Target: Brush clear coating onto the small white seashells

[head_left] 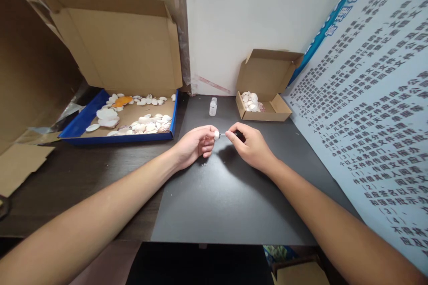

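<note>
My left hand [197, 143] pinches a small white shell [216, 134] between thumb and fingers above the dark mat [227, 196]. My right hand [251, 144] is closed on a thin tool with a dark handle [238, 133]; its pale tip [223, 134] touches the shell. A small clear bottle [213, 107] stands upright just beyond both hands.
A blue-rimmed cardboard tray [83, 118] at the left holds several white shells and an orange one. A small open cardboard box [264, 107] with shells sits at the back right. A printed poster [368, 111] leans along the right. Cardboard pieces lie at the far left.
</note>
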`<state>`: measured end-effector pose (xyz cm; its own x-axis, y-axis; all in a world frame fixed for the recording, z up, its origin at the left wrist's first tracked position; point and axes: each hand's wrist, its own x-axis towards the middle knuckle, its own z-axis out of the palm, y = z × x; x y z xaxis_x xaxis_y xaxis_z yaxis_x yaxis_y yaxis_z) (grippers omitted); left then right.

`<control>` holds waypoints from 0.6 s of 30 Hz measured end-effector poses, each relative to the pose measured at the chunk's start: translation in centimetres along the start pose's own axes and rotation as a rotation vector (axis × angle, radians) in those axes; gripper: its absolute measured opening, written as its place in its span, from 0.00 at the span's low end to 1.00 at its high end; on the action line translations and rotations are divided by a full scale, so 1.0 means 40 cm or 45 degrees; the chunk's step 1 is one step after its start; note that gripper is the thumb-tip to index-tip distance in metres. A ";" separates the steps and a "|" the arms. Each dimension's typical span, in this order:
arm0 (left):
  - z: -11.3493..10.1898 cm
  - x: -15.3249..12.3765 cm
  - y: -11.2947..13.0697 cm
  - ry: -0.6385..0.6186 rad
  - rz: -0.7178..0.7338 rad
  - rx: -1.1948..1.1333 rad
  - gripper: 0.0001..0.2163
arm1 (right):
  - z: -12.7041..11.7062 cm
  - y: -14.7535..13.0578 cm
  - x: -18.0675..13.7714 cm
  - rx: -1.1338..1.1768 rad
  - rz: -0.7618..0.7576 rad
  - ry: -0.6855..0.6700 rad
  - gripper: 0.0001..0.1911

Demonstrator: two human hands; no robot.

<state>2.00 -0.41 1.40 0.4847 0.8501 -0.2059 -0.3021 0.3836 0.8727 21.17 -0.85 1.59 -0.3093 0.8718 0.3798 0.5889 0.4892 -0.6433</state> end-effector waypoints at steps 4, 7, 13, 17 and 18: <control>0.001 0.001 -0.002 -0.001 0.012 0.020 0.03 | 0.000 -0.001 -0.001 0.022 0.012 0.037 0.10; 0.001 0.002 -0.003 0.008 0.018 0.032 0.03 | 0.001 -0.003 -0.002 0.058 0.005 0.062 0.10; -0.001 0.003 -0.004 0.004 0.016 0.022 0.03 | 0.005 -0.001 -0.002 0.103 0.009 0.054 0.10; 0.001 0.003 -0.004 0.013 0.012 0.011 0.03 | 0.007 -0.003 -0.006 0.122 -0.011 0.033 0.10; 0.001 0.003 -0.004 0.017 0.012 0.008 0.03 | 0.007 -0.003 -0.006 0.119 -0.019 0.027 0.10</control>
<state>2.15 -0.39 1.27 0.4712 0.8582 -0.2034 -0.3016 0.3735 0.8772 20.95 -1.13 1.40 -0.3010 0.8642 0.4032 0.5118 0.5031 -0.6964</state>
